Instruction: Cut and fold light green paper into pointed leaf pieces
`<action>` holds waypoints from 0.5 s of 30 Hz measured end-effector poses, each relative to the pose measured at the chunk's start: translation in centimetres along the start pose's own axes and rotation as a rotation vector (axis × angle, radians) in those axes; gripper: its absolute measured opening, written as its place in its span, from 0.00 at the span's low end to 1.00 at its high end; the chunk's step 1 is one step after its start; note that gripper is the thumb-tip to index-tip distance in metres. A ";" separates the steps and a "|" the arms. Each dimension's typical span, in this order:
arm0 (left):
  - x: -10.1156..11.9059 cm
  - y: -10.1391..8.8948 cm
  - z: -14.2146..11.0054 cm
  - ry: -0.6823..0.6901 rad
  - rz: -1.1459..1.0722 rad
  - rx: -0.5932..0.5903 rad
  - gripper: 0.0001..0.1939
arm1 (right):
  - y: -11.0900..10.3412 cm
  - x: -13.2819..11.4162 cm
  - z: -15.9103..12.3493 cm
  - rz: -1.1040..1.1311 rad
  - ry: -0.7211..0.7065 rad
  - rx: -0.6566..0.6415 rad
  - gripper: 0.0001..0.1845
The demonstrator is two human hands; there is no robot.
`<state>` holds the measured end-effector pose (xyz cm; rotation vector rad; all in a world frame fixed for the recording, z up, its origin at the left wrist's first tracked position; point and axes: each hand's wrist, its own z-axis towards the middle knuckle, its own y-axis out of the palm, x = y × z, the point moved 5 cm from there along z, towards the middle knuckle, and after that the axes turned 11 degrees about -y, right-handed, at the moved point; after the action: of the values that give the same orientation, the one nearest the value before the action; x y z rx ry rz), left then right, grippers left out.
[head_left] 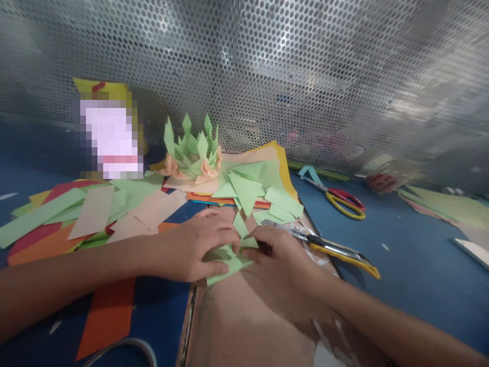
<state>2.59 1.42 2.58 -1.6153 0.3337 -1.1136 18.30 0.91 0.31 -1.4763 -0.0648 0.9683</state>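
A light green sheet of paper (pixel 233 266), partly folded, lies on the brown board under both hands. My left hand (pixel 202 247) comes in from the left, its fingers curled over the paper and its thumb along the lower edge, holding it against the board. At the right edge, my right hand (pixel 280 250) pinches the paper between thumb and fingers. A yellow-handled utility knife (pixel 344 252) lies just beyond the right hand, blade toward the left. Folded green paper triangles (pixel 246 189) rest beyond the fingers. The fingers hide part of the sheet.
A folded-paper piece (pixel 192 153) with green points and peach petals stands at the back. Loose coloured paper strips (pixel 93 209) cover the left side. Red-and-yellow-handled scissors (pixel 346 204) lie right, on the blue table (pixel 397 275). A perforated metal panel (pixel 244 66) rises behind.
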 end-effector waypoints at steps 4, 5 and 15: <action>0.2 -0.1 0.0 0.026 0.008 -0.027 0.08 | 0.1 0.1 0.0 -0.019 -0.011 -0.002 0.09; 0.3 -0.1 -0.1 0.027 0.011 -0.033 0.08 | 0.1 0.1 0.0 -0.025 -0.013 0.003 0.10; 0.6 -0.2 -0.1 0.043 0.069 -0.108 0.06 | 0.1 -0.2 0.1 -0.053 -0.020 -0.008 0.11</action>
<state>2.71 1.02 3.04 -1.6635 0.4823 -1.0946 18.11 0.87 0.33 -1.4650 -0.1220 0.9410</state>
